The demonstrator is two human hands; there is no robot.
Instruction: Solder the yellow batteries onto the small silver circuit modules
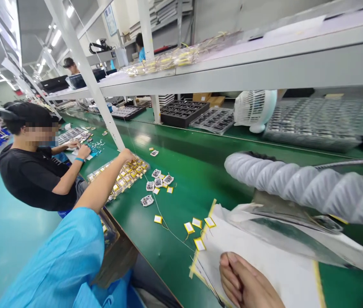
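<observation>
My left hand (126, 156) reaches out to the far end of a clear tray (122, 176) of yellow-edged battery cells; its fingertips are too small to make out. Over the white sheet (264, 265) my right hand (245, 280) is closed, thumb against curled fingers, and whatever it may hold is hidden. Tweezers (208, 280) lie beside it on the sheet's left edge. Several loose cells with wires, one of them a cell (199, 244), lie at that edge. White round-cornered housings (147, 200) and more cells sit between the tray and the sheet.
A grey spiral-wrapped hose (296, 184) crosses the right side above a clear plastic sheet. Behind are a white fan (254, 110), a black tray (184, 113) and stacked clear trays (319, 122). A shelf post (93, 85) slants down near my left arm. A person in black (36, 171) works at left.
</observation>
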